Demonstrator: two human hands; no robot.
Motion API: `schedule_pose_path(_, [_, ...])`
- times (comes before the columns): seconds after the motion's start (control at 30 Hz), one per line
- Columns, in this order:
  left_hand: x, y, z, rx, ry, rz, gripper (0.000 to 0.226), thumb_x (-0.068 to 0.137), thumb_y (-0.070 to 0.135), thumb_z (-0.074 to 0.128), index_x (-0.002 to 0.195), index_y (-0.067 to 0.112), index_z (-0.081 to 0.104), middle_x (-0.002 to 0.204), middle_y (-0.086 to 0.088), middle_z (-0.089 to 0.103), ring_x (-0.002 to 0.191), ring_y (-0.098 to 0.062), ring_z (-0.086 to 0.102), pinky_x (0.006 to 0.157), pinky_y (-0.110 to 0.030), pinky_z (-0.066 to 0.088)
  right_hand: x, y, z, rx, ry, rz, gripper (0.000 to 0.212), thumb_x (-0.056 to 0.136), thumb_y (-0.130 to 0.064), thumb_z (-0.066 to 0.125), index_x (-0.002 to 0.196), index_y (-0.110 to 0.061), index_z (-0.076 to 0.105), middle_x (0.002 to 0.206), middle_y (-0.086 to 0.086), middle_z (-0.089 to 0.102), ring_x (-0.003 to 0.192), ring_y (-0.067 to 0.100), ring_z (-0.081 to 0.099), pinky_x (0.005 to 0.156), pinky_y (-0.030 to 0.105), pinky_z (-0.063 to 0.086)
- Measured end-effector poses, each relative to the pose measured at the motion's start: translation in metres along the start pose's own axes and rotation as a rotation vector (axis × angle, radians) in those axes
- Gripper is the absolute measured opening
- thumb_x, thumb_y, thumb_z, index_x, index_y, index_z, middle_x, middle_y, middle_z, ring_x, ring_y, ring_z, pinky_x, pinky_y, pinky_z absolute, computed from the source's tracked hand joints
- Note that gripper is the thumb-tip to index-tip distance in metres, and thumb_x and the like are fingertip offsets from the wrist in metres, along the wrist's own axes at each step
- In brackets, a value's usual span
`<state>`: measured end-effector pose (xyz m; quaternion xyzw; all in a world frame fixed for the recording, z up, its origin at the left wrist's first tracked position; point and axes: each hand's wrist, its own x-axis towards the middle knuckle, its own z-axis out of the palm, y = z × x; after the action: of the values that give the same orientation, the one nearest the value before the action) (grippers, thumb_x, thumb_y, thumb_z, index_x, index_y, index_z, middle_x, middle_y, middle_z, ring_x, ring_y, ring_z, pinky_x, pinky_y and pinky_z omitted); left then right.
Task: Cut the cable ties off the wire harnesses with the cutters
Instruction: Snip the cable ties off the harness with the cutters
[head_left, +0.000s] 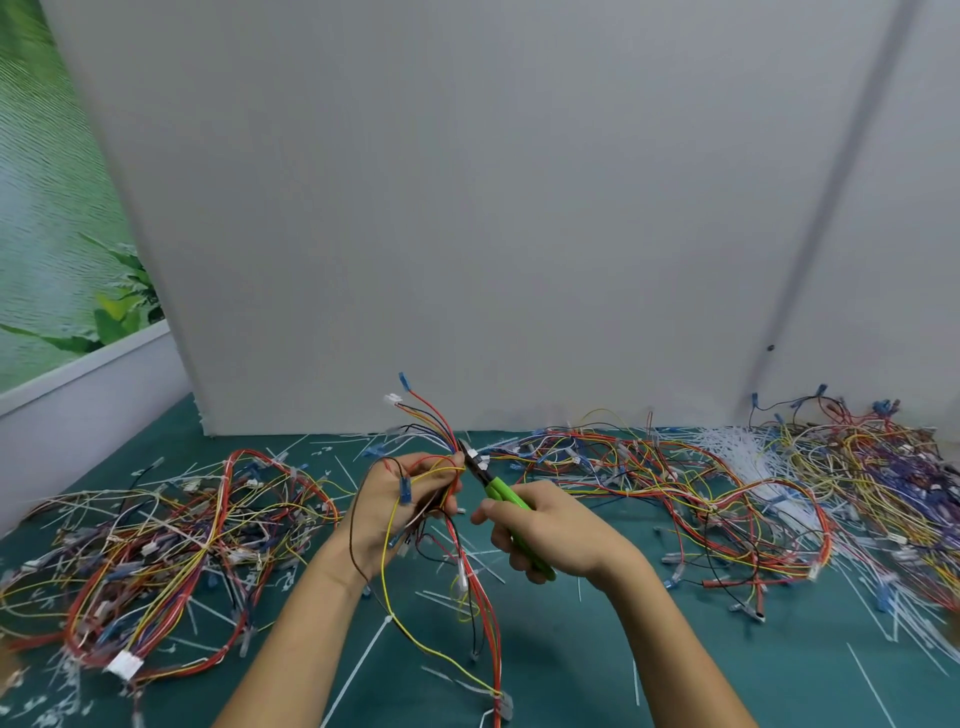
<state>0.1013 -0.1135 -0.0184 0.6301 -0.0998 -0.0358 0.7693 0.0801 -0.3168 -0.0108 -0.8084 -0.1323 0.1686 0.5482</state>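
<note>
Head view: left hand (402, 512) grips a bundled harness of red, yellow and black wires (447, 525) above the green mat (571, 649). Right hand (550, 535) clenches green-handled cutters (498, 493), tip at the bundle near the knuckles. Cut white cable ties (358, 670) litter the mat. Heaps left (171, 551) and right (727, 499); which await cutting, unclear.

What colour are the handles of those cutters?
Bright green, gripped in the right hand; the cutters show best in the head view, the only one here.

green-handled cutters (501, 492), teal mat (571, 665), multicoloured wires (156, 545)
</note>
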Motion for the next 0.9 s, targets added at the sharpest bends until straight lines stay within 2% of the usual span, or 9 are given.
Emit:
schedule_pose_path(0.13, [0.005,-0.013,-0.004,0.017,0.091,-0.025,0.011,0.080,0.019,0.075,0.085,0.011,0.080,0.080,-0.017,0.074,0.060,-0.021,0.070,0.057,-0.025,0.056,0.009,0.007,0.012,-0.018,0.063,0.052,0.028,0.103,-0.032,0.053,0.097,-0.008,0.065,0.070,0.003,0.049,0.046,0.016,0.043,0.045,0.025,0.036])
schedule_pose_path(0.2, [0.007,-0.022,-0.004,0.008,0.151,-0.037,0.009,0.085,0.010,0.074,0.091,0.005,0.078,0.081,-0.019,0.075,0.062,-0.024,0.073,0.056,-0.024,0.056,0.014,0.012,0.019,-0.025,0.093,0.070,0.029,0.103,-0.034,0.052,0.092,-0.010,0.063,0.070,0.004,0.049,0.042,0.015,0.042,0.042,0.024,0.036])
schedule_pose_path(0.27, [0.009,-0.031,-0.002,-0.022,0.196,-0.046,0.005,0.090,0.001,0.069,0.092,0.000,0.073,0.079,-0.016,0.075,0.062,-0.026,0.074,0.057,-0.026,0.059,0.018,0.018,0.024,-0.029,0.121,0.090,0.031,0.103,-0.036,0.052,0.090,-0.010,0.061,0.071,0.008,0.049,0.041,0.015,0.042,0.040,0.024,0.037])
schedule_pose_path(0.37, [0.009,-0.038,0.001,-0.027,0.229,-0.070,0.008,0.092,-0.003,0.065,0.088,0.001,0.071,0.071,-0.012,0.074,0.057,-0.023,0.073,0.055,-0.025,0.060,0.021,0.025,0.029,-0.051,0.140,0.120,0.030,0.104,-0.034,0.051,0.089,-0.009,0.060,0.071,0.012,0.051,0.039,0.016,0.044,0.038,0.025,0.038])
schedule_pose_path(0.5, [0.010,-0.043,0.002,-0.006,0.246,-0.107,0.006,0.092,-0.002,0.065,0.089,0.001,0.070,0.067,-0.009,0.073,0.050,-0.015,0.068,0.046,-0.019,0.051,0.022,0.029,0.029,-0.121,0.143,0.159,0.027,0.103,-0.030,0.050,0.088,-0.011,0.062,0.068,0.007,0.056,0.043,0.016,0.048,0.041,0.025,0.042])
schedule_pose_path(0.6, [0.010,-0.044,-0.003,0.002,0.220,-0.125,0.006,0.093,-0.002,0.064,0.093,-0.003,0.070,0.070,-0.012,0.073,0.050,-0.014,0.065,0.046,-0.019,0.050,0.021,0.029,0.029,-0.082,0.105,0.183,0.026,0.104,-0.029,0.049,0.090,-0.012,0.061,0.069,0.004,0.054,0.045,0.015,0.047,0.041,0.025,0.041])
schedule_pose_path(0.77, [0.010,-0.046,-0.008,0.007,0.211,-0.125,0.008,0.093,-0.001,0.064,0.091,0.001,0.071,0.082,-0.023,0.068,0.052,-0.017,0.060,0.045,-0.021,0.045,0.019,0.025,0.031,0.037,0.056,0.221,0.024,0.105,-0.027,0.048,0.093,-0.010,0.059,0.065,0.002,0.048,0.042,0.015,0.043,0.042,0.023,0.036])
schedule_pose_path(0.9, [0.012,-0.047,-0.011,0.000,0.184,-0.124,0.009,0.092,-0.001,0.065,0.087,0.003,0.072,0.079,-0.020,0.069,0.051,-0.016,0.059,0.047,-0.021,0.046,0.015,0.022,0.028,0.091,0.014,0.230,0.027,0.106,-0.031,0.051,0.094,-0.009,0.061,0.065,0.001,0.053,0.044,0.015,0.049,0.043,0.026,0.044])
